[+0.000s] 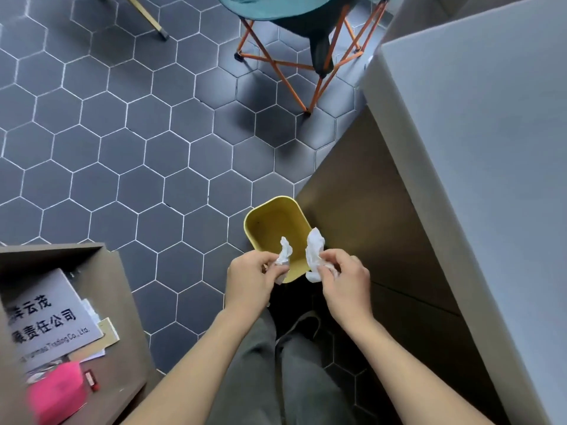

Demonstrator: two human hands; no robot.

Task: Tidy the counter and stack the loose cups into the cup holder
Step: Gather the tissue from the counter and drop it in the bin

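A small yellow waste bin (270, 222) stands on the dark hexagon-tiled floor beside the counter's brown side panel. Both my hands hover over its near rim. My left hand (250, 279) pinches a crumpled white tissue (285, 251). My right hand (345, 279) grips a second, larger crumpled white tissue (314, 250). The bin's inside looks bare from here. No cups or cup holder are in view.
The grey counter top (491, 148) runs along the right. An open brown shelf unit (116, 302) at lower left holds a printed sign (46, 320), papers and a pink object (56, 391). A folding stool with orange legs (306, 65) stands farther off.
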